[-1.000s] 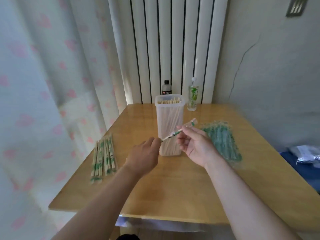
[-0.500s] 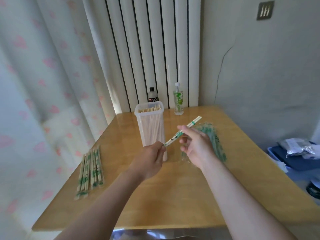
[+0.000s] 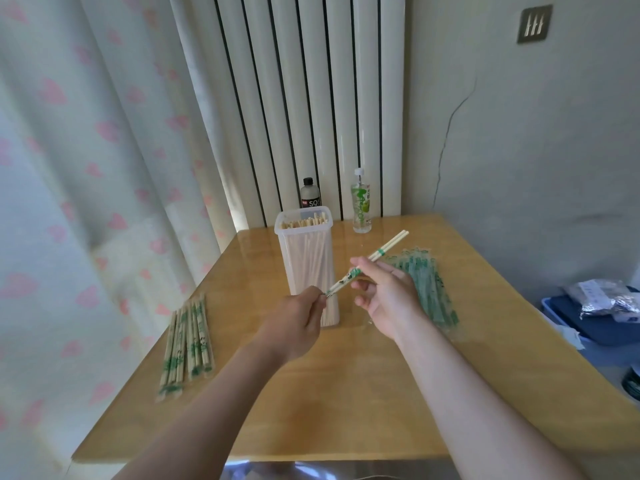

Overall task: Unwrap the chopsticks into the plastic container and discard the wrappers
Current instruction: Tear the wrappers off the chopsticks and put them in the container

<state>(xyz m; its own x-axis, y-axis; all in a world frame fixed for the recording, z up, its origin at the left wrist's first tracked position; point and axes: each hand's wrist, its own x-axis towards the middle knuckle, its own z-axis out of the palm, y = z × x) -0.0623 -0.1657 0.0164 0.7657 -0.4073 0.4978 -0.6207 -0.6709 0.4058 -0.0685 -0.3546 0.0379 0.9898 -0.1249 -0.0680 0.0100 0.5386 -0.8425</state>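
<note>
Wrapped pairs (image 3: 185, 342) lie at the table's (image 3: 346, 403) nine o'clock edge. The left hand (image 3: 294, 323) pinches the wrapper's low end. The chopsticks (image 3: 367, 263) slant from it toward two o'clock, in front of the container (image 3: 306, 268) at twelve, their bare tips past the right hand (image 3: 384, 292), whose thumb and forefinger grip mid-shaft. Empty wrappers (image 3: 427, 289) lie at three o'clock, just beyond that hand.
</note>
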